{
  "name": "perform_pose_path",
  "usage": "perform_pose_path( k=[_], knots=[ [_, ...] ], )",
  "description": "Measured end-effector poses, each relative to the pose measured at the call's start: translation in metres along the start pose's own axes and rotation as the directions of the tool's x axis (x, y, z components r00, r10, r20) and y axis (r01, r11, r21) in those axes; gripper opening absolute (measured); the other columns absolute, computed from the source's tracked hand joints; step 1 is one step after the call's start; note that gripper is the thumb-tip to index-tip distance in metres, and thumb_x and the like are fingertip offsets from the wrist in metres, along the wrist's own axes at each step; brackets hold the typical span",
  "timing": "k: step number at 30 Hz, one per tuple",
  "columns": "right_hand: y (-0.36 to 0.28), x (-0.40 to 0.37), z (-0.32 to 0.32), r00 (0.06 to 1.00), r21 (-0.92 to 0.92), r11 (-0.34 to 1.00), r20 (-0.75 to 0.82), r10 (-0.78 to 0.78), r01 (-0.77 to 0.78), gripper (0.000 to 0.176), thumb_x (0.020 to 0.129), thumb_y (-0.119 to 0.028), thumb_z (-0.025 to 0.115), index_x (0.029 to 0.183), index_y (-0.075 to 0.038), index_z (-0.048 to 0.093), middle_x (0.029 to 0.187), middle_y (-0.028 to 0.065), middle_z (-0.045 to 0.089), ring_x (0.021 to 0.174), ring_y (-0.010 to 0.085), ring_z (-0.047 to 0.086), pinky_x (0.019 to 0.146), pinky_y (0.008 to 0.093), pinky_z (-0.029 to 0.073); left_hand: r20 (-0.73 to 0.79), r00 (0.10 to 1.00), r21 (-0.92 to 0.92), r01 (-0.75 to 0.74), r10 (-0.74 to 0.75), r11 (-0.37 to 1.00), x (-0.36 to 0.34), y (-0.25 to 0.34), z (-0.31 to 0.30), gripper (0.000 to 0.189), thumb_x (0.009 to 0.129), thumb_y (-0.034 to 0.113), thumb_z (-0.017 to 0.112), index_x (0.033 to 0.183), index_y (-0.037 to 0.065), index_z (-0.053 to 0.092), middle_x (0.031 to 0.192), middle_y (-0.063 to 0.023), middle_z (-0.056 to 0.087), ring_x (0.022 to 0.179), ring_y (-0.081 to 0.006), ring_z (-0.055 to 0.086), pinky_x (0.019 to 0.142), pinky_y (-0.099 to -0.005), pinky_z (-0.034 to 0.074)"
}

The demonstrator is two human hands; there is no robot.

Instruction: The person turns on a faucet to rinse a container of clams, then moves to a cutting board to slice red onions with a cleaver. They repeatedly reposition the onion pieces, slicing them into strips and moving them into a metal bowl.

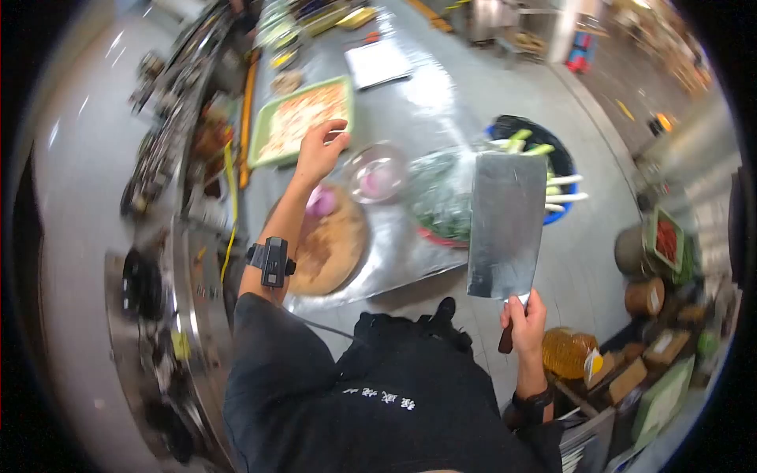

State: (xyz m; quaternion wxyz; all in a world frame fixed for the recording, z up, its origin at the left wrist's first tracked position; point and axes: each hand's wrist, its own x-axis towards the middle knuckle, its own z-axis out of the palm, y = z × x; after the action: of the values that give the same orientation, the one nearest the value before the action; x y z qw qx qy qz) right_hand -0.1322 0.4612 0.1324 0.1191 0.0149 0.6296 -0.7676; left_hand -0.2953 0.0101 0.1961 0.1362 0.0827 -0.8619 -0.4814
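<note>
Two hands are working well apart. The right hand [524, 319] is closed around the dark handle of a cleaver [506, 225], low and close to the person's body, off the near edge of the steel counter [441, 102]. The left hand [319, 150] is stretched forward over that counter, its fingers loosely curled and nothing visible in its grasp. The cleaver stands almost upright, its long axis running from the handle at the bottom to the broad rectangular blade above, with the flat face turned toward the camera. A purple onion piece [321, 202] lies on the far part of a round wooden cutting board [335, 252], just under the left wrist and well to the left of the blade. The left hand is therefore much the nearer of the two to the onion and the board, while the cleaver is held off to their right and nearer the body. A glass bowl [377, 172] sits just beside the board, near the left thumb. A green tray [268, 126] lies beyond the fingers, and a bag of greens [438, 197] lies between the bowl and the blade.
</note>
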Motion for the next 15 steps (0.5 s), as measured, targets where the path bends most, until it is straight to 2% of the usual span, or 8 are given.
perform_pose_path(
  k=[1,2,3,5,7,11,12,15],
  knots=[
    [-0.005,0.008,0.019,0.994,-0.025,1.000,0.108,0.014,-0.011,0.006,0.093,-0.004,0.052,0.097,0.000,0.052,0.067,0.0008,0.052,0.053,0.0074,0.049,0.049,0.0235,0.041,-0.071,0.996,0.022,0.056,-0.055,0.998,-0.021,-0.024,-0.029,0.033,0.089,0.016,0.063,0.119,0.001,0.063,0.103,-0.0053,0.068,0.093,-0.0129,0.062,0.084,-0.0279,0.049],
    [-0.010,0.016,0.039,0.979,-0.049,0.999,0.204,0.022,-0.012,0.006,0.093,-0.004,0.053,0.098,0.000,0.052,0.068,0.0005,0.052,0.055,0.0074,0.050,0.050,0.0231,0.041,-0.191,0.980,0.226,-0.015,0.060,0.974,-0.039,-0.069,-0.055,0.031,0.088,0.016,0.063,0.114,-0.001,0.065,0.098,-0.0075,0.070,0.087,-0.0151,0.064,0.079,-0.0304,0.050],
    [-0.012,0.023,0.058,0.957,-0.073,0.997,0.290,0.029,-0.009,0.007,0.093,-0.003,0.053,0.099,0.000,0.052,0.069,0.0003,0.052,0.056,0.0073,0.051,0.051,0.0226,0.042,-0.300,0.953,0.261,0.039,0.043,0.965,-0.066,-0.097,-0.073,0.031,0.085,0.018,0.065,0.109,-0.001,0.066,0.093,-0.0106,0.070,0.084,-0.0175,0.064,0.076,-0.0322,0.051],
    [-0.001,0.035,0.095,0.901,-0.150,0.986,0.434,0.000,0.072,0.031,0.089,0.002,0.056,0.119,0.001,0.049,0.086,0.0012,0.055,0.068,0.0076,0.054,0.056,0.0214,0.045,-0.305,0.935,0.399,0.296,-0.179,0.868,-0.116,-0.146,-0.104,0.030,0.082,0.017,0.065,0.107,0.002,0.068,0.097,-0.0187,0.069,0.087,-0.0308,0.068,0.081,-0.0385,0.053],
    [0.006,0.033,0.136,0.850,-0.026,0.993,0.515,0.110,-0.112,0.043,0.089,0.004,0.055,0.130,0.000,0.042,0.088,0.0017,0.055,0.069,0.0072,0.053,0.057,0.0215,0.045,-0.240,0.941,0.481,0.329,-0.239,0.813,-0.161,-0.172,-0.119,0.031,0.079,0.015,0.065,0.108,0.004,0.067,0.101,-0.0195,0.067,0.093,-0.0338,0.065,0.084,-0.0393,0.052],
    [0.035,0.021,0.193,0.787,-0.307,0.920,0.493,0.372,-0.243,0.046,0.090,0.003,0.052,0.134,-0.001,0.037,0.083,0.0027,0.052,0.055,0.0067,0.049,0.046,0.0227,0.042,-0.167,0.973,0.483,0.220,-0.157,0.848,-0.215,-0.230,-0.128,0.038,0.077,0.016,0.067,0.114,0.005,0.063,0.115,-0.0186,0.061,0.103,-0.0351,0.059,0.089,-0.0409,0.050],
    [0.054,0.016,0.201,0.775,-0.367,0.916,0.527,0.348,-0.161,0.045,0.091,0.002,0.051,0.134,-0.001,0.038,0.080,0.0024,0.052,0.050,0.0063,0.046,0.042,0.0234,0.039,-0.132,0.979,0.448,0.199,-0.155,0.872,-0.218,-0.234,-0.129,0.041,0.077,0.016,0.067,0.116,0.005,0.062,0.117,-0.0183,0.059,0.106,-0.0354,0.058,0.091,-0.0414,0.049],
    [0.067,0.002,0.239,0.750,-0.461,0.874,0.522,0.407,-0.153,0.040,0.091,0.000,0.052,0.130,0.000,0.042,0.069,0.0005,0.049,0.048,0.0069,0.046,0.043,0.0244,0.039,-0.078,0.985,0.430,0.173,-0.155,0.886,-0.220,-0.249,-0.125,0.051,0.076,0.020,0.071,0.124,0.011,0.058,0.122,-0.0181,0.054,0.112,-0.0387,0.052,0.097,-0.0443,0.044]
  ],
)
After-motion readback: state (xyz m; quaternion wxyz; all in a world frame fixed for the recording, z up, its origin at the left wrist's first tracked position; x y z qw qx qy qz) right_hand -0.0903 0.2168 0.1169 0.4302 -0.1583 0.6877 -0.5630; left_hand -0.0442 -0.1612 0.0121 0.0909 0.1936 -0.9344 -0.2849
